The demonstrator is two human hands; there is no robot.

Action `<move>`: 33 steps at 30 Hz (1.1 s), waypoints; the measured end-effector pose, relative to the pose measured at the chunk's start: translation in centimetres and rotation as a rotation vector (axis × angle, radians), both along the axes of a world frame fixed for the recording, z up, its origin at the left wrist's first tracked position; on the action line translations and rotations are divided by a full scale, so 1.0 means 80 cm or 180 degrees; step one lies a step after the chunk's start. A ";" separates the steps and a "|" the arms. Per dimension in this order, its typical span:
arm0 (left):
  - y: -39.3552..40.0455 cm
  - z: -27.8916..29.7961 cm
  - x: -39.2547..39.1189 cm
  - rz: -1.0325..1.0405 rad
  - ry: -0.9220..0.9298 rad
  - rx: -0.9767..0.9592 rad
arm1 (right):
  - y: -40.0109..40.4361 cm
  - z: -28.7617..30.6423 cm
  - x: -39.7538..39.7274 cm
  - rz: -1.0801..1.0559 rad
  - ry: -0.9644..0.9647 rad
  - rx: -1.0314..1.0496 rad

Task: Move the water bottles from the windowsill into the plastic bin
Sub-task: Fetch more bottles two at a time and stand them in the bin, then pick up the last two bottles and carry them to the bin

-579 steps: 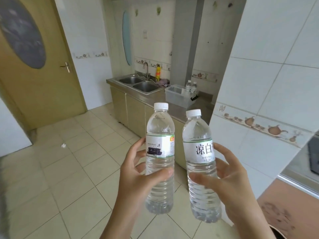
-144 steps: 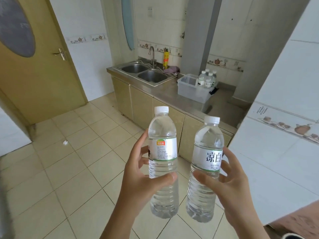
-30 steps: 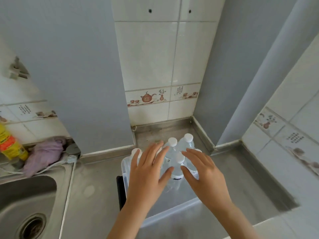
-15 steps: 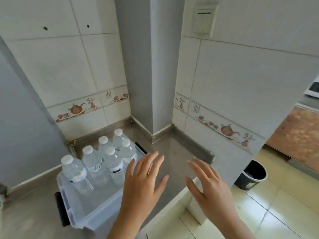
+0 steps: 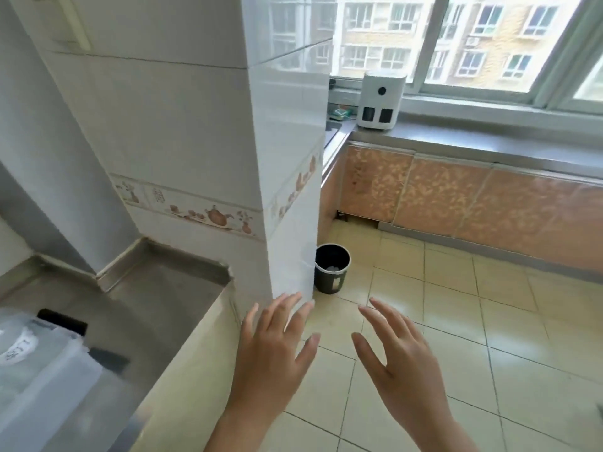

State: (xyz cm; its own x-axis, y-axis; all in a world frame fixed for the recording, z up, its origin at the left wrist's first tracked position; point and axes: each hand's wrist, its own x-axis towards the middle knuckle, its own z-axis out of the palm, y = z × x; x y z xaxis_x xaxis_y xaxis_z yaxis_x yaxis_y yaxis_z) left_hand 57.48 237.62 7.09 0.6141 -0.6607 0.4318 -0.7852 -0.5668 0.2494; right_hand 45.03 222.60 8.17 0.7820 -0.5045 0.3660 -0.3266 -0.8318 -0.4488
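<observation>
Both hands are empty right now. The left hand (image 5: 274, 360) and right hand (image 5: 403, 363) hang side by side over the floor tiles (image 5: 489, 337), fingers spread apart, holding nothing. The plastic bin (image 5: 49, 380) sits way over at 8 o'clock on the steel counter (image 5: 156, 298), blurry, with a bottle label just visible inside. A black trash can (image 5: 332, 272) is at 12 o'clock from the hands.

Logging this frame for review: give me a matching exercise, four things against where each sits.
Things:
1. plastic bin
2. black wastebasket
3. white appliance
4. left hand

Places:
a. counter under the window
b. floor beside the tiled pillar
c. steel counter, lower left corner
d. open and empty, above the floor tiles

Pairs: 1-c, 2-b, 3-a, 4-d
</observation>
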 end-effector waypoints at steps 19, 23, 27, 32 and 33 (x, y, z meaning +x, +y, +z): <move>-0.454 0.005 0.089 -0.2100 -0.0185 -0.0091 | -0.307 0.017 0.013 -0.2105 0.0132 -0.0030; -0.531 0.005 0.093 -0.2385 -0.0165 -0.0023 | -0.364 0.015 0.017 -0.2416 0.0144 0.0060; -0.613 0.001 0.091 -0.2598 -0.0163 -0.0037 | -0.434 0.011 0.015 -0.2604 0.0143 0.0156; -0.740 -0.003 0.070 -0.2744 -0.0155 -0.0055 | -0.550 -0.001 -0.001 -0.2742 0.0113 0.0129; -0.768 -0.004 0.064 -0.2766 -0.0163 -0.0079 | -0.575 -0.004 -0.006 -0.2753 0.0098 0.0151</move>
